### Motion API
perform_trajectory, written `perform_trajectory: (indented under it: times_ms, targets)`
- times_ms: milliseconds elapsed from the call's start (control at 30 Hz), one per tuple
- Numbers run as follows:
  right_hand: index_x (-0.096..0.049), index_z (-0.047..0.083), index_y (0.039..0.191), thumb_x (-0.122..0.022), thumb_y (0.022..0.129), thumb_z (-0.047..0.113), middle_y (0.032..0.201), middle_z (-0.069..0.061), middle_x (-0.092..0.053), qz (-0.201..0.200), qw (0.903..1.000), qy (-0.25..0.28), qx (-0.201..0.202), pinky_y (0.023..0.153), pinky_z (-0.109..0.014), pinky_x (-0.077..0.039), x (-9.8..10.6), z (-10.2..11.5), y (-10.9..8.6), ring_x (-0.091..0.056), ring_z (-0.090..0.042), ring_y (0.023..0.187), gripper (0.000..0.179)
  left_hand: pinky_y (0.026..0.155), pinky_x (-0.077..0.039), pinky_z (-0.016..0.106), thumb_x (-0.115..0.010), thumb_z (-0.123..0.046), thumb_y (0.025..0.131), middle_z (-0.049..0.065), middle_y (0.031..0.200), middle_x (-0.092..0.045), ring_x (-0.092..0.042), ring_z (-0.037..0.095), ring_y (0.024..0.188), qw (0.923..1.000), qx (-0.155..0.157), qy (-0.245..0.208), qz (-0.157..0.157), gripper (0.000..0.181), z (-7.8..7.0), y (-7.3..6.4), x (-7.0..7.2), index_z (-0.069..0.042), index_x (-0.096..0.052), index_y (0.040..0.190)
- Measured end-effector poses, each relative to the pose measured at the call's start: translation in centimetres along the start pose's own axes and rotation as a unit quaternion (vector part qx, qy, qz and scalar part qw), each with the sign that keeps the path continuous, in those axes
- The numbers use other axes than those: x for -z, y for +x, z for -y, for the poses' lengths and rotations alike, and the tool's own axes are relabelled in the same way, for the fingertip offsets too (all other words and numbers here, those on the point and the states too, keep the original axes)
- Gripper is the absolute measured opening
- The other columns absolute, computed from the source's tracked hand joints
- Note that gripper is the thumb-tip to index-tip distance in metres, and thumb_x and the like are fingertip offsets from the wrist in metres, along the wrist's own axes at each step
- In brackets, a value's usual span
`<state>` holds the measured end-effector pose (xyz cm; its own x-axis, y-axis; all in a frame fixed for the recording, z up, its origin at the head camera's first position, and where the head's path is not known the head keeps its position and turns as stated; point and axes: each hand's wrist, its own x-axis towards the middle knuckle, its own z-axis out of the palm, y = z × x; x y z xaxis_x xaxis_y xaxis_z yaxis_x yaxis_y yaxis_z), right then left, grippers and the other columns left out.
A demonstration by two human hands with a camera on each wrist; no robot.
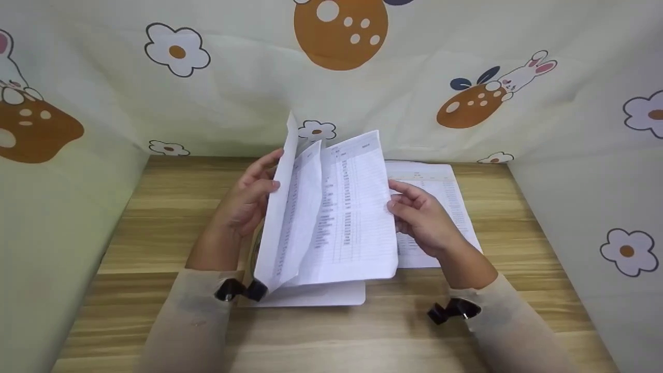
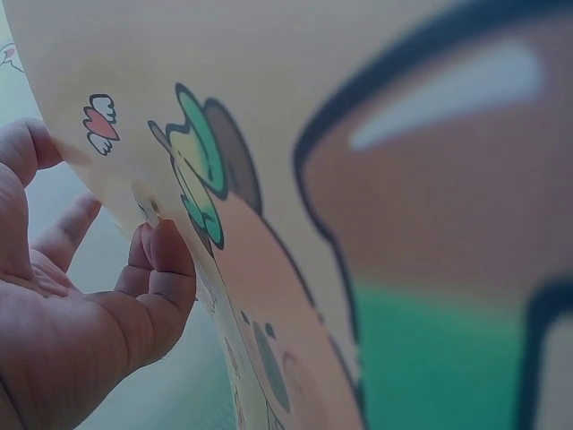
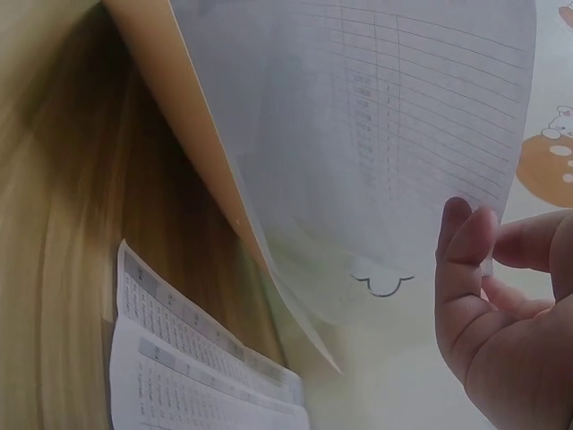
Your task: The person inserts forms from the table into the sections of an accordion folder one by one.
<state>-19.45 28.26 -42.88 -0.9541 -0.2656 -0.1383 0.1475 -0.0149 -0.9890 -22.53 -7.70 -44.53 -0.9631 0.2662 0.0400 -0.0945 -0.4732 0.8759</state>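
My left hand (image 1: 246, 199) grips the left edge of a folder or booklet held up over the table. Its cartoon cover (image 2: 269, 233), with brown figures, a green hat and a winged heart, fills the left wrist view. A partly turned printed page (image 1: 305, 207) stands beside the left flap. My right hand (image 1: 424, 217) pinches the right edge of a white printed sheet (image 1: 357, 207) with rows and columns, thumb in front. In the right wrist view, right-hand fingertips (image 3: 483, 233) meet the sheet's edge, and an orange-tinted cover (image 3: 206, 134) shows behind it.
More printed papers (image 1: 461, 207) lie on the wooden table (image 1: 518, 269) at the right, partly under my right hand. A white rounded-corner panel (image 1: 331, 295) shows below the raised sheets. A patterned curtain (image 1: 248, 93) encloses the back and sides.
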Motion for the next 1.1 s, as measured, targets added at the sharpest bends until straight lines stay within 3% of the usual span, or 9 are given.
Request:
perform_trajectory:
  times_ms: [400, 1100]
  targets:
    - [-0.046, 0.005, 0.159, -0.064, 0.102, 0.003, 0.114, 0.001, -0.069, 0.004, 0.9998, 0.012, -0.017, 0.067, -0.023, -0.057, -1.8, -1.3, 0.9, -0.068, -0.011, 0.08, 0.059, 0.081, -0.059, 0.032, -0.053, 0.002, 0.097, 0.012, 0.133, -0.058, -0.066, 0.021, 0.105, 1.0, 0.001, 0.005, 0.001, 0.063, 0.0, -0.1, 0.1, -0.02, -0.054, 0.156]
    - [-0.056, 0.008, 0.152, -0.071, 0.097, 0.001, 0.11, -0.001, -0.063, 0.005, 0.9994, -0.017, -0.028, 0.063, -0.023, -0.055, -5.5, -2.6, 2.2, -0.062, -0.011, 0.075, 0.058, 0.081, -0.06, 0.032, -0.052, 0.001, 0.097, 0.012, 0.137, -0.054, -0.065, 0.025, 0.11, 0.9998, 0.008, 0.016, 0.002, 0.067, 0.0, 0.0, 0.0, -0.017, -0.044, 0.162]
